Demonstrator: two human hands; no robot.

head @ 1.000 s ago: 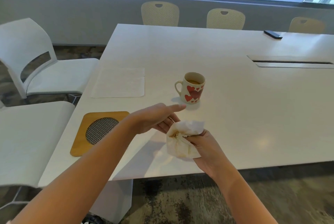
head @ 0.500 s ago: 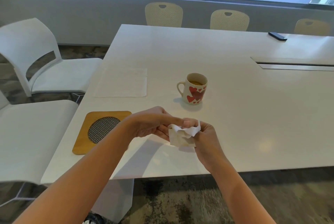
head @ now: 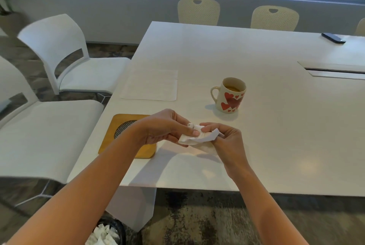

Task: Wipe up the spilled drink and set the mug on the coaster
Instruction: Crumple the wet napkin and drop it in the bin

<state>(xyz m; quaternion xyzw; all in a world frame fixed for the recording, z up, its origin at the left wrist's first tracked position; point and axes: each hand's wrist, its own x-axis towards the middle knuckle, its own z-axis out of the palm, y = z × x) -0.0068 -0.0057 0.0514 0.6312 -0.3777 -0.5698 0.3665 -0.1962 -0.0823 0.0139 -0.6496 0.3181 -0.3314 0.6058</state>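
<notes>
Evidently wiping is finished: table (head: 276, 126) shows no spill. Left hand (head: 164, 129) and right hand (head: 225, 140) both clamp the crumpled napkin (head: 197, 138). Mug (head: 231, 95) remains off coaster (head: 110, 142).

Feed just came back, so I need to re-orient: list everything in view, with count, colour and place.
mug: 1, white with red hearts, mid-table, off the coaster
coaster: 1, wooden with mesh centre, near left table edge
crumpled napkin: 1, white, held between both hands
flat napkin: 1, white, beyond the coaster
phone: 1, dark, far right
table: 1, white
chairs: 2 white left, 3 cream far side
bin: 1, dark, floor
left hand, right hand: gripping the crumpled napkin
</notes>
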